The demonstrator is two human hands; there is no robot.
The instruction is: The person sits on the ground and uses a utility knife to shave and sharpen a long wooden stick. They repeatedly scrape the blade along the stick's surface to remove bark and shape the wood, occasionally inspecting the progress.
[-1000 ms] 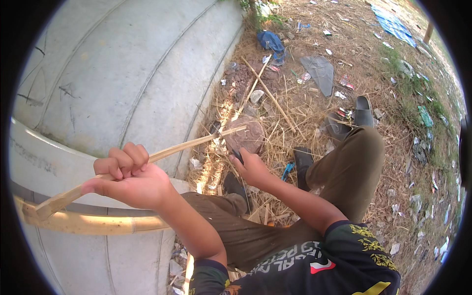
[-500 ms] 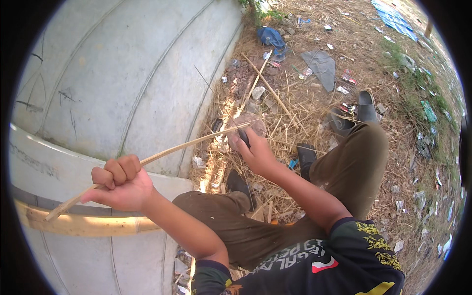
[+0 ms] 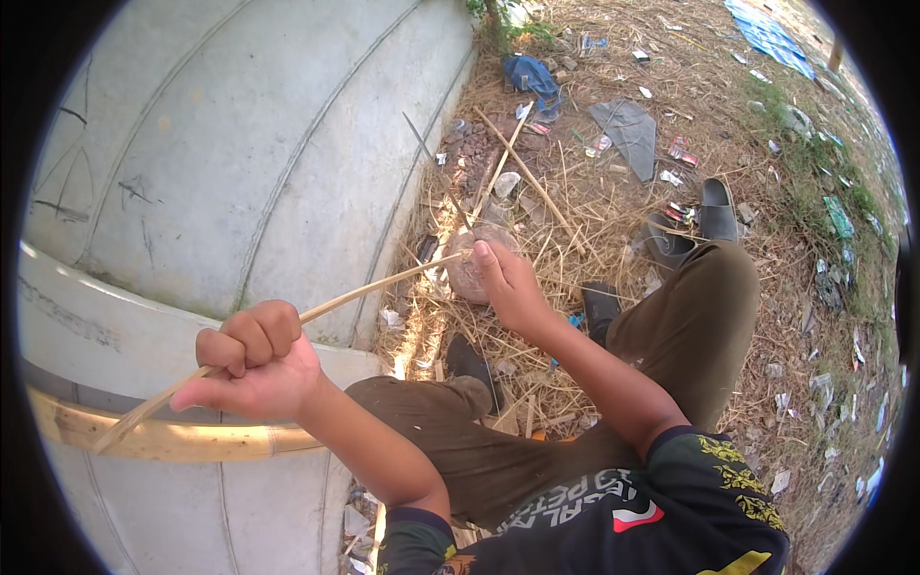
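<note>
My left hand [image 3: 254, 359] is closed in a fist around a long pale bamboo strip [image 3: 379, 283]. The strip slants up to the right, and its far tip ends just short of my right hand [image 3: 508, 287]. That hand grips a knife whose long, thin, dark blade [image 3: 436, 172] points up and to the left. Its handle is hidden by my fingers. Below the strip's tip and beside my right hand lies a rounded pinkish block [image 3: 471, 278], stone or wood, I cannot tell which.
A pale concrete wall [image 3: 240, 144] rises on the left, with a bamboo pole [image 3: 192, 439] along it. Loose sticks [image 3: 527, 177], straw and litter cover the ground ahead. Grey clogs [image 3: 717, 211] lie to the right, near my bent knee [image 3: 695, 297].
My left hand has shifted slightly right with the strip. The strip's tip has dropped away from the knife. The blade has turned, showing more of its side, and the handle has gone out of sight.
</note>
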